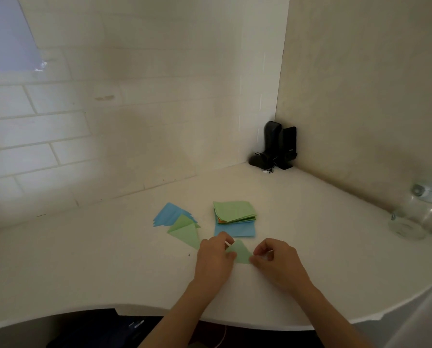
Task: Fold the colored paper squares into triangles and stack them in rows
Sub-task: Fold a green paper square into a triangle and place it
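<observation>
Folding in hand: a green paper piece (240, 252) lies flat on the white bench (84, 259) directly between the two hands, already showing a triangular outline. Its apex points away from the person, toward the stack; its long edge runs left–right, nearest the person, from one hand to the other.

Left hand (213, 254): fingers curled over the piece's left corner, thumb tip on the paper; reads as a pinch or press at that corner. Right hand (275, 257): thumb and forefinger curled onto the right corner, other fingers tucked; also pinching. Both hands equally near, each touching its own end of the long edge.

Other items: unfolded stack of squares (235, 212), green on top, sits beyond the hands, with a blue square (235, 232) partly under its near side. Finished triangles to the left: a blue row (169, 213) fanned, and green triangles (186, 231) overlapping its near-right edge.

Judgement: crease is being set or just finished; the next move would carry the piece leftward onto the green triangles, so the left hand has the shorter path. Apex direction would need to turn to match that pile.
</observation>
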